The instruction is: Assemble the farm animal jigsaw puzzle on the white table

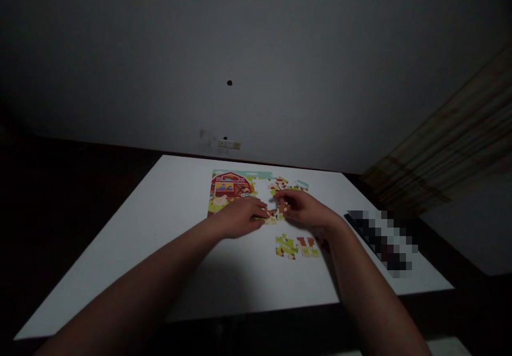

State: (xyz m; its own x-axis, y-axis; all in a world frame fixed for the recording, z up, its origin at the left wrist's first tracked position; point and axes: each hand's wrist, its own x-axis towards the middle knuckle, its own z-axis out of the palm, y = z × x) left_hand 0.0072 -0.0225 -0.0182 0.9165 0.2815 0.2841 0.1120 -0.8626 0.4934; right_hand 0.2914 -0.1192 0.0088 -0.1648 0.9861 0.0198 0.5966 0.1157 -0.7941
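A partly joined farm jigsaw puzzle with a red barn lies on the white table. My left hand rests on its lower part, fingers stretched over the joined pieces and covering some of them. Just right of those fingertips, my right hand is closed, with thumb and fingers on a brown and white puzzle piece at the puzzle's lower right edge. Whether that piece is locked to its neighbour I cannot tell. Nearer to me lie a green loose piece and a red and green loose piece.
More loose pieces lie beyond my right hand. A dark, pixelated object sits along the right side of the white table. Behind the table stands a grey wall with a socket plate; a striped curtain hangs at right.
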